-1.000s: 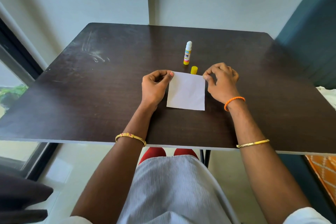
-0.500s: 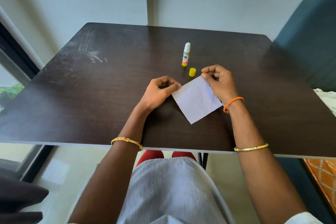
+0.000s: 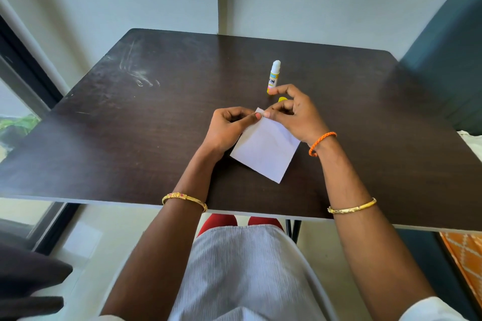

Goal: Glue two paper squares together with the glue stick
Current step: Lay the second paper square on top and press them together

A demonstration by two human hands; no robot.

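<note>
A white paper square (image 3: 266, 151) lies turned like a diamond on the dark table (image 3: 130, 138). I cannot tell whether a second sheet lies under it. My left hand (image 3: 227, 128) and my right hand (image 3: 294, 114) meet at its far corner, each pinching that corner between thumb and forefinger. The glue stick (image 3: 273, 77) stands upright and uncapped just beyond my right hand. Its yellow cap (image 3: 282, 99) lies behind my right fingers, mostly hidden.
The table's near edge runs just above my lap. A teal chair back (image 3: 448, 60) rises at the right, and a window frame (image 3: 28, 81) runs along the left. A dark cushion (image 3: 28, 276) sits low at the left.
The paper has turned from square-on to a diamond. Both hands moved from its two far corners to meet at one far corner. The glue stick and cap stayed put.
</note>
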